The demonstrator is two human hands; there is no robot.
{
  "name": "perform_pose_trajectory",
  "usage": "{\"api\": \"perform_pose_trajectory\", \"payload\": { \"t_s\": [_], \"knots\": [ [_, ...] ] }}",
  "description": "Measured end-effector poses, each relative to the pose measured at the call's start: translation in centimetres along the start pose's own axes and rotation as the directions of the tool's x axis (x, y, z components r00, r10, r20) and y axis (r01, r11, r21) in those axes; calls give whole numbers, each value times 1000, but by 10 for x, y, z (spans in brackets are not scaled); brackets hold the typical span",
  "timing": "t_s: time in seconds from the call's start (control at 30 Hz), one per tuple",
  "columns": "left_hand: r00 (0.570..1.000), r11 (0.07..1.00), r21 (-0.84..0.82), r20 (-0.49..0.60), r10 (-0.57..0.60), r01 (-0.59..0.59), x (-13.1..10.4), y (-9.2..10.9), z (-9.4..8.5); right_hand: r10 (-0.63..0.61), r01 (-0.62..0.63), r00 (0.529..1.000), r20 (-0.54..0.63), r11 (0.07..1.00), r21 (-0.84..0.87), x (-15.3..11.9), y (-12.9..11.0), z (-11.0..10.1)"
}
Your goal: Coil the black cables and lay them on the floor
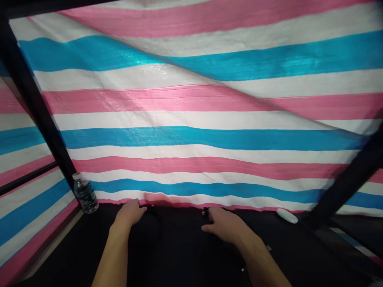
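Note:
My left hand [130, 214] reaches to the far edge of the black surface [179, 247], with the thumb stretched to the right, apart from the fingers. Just beyond its thumb lies a small thing [152, 205], too dark to name. My right hand [226, 226] is at the same far edge, palm down, its thumb apart from the bent fingers. A small dark thing with shiny metallic spots [204, 211] is right by its fingertips; whether they touch it I cannot tell. No held thing shows in either hand.
A clear plastic bottle [85, 194] stands at the far left corner by a black frame post [38, 99]. A white oval object [286, 215] lies at the right, near another dark post [347, 179]. Behind hangs a striped pink, blue and white sheet [191, 137].

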State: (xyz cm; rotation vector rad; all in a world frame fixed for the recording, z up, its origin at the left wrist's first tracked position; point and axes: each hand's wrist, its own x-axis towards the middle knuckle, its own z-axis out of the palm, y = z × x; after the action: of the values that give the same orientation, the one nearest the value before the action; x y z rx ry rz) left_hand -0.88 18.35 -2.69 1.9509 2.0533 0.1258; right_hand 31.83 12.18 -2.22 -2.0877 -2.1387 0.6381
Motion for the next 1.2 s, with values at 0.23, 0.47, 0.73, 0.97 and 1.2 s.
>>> {"api": "perform_pose_trajectory", "payload": {
  "t_s": [0.23,0.47,0.73,0.97,1.2],
  "knots": [
    [981,984,-72,95,168,-161,-46,54,-20,190,-194,955,226,981,-3,21,41,5],
    [941,954,-55,158,299,-294,-68,82,-21,147,-161,960,237,986,42,19,35,0],
    [944,958,-2,168,282,-286,-66,87,-17,115,-137,959,258,988,66,17,41,0],
    [929,946,34,202,310,-323,-67,92,-12,204,-199,930,306,979,-48,23,22,15],
    [928,946,62,224,297,-317,-71,95,-15,168,-170,979,112,985,10,3,23,-14]
  ]
}}
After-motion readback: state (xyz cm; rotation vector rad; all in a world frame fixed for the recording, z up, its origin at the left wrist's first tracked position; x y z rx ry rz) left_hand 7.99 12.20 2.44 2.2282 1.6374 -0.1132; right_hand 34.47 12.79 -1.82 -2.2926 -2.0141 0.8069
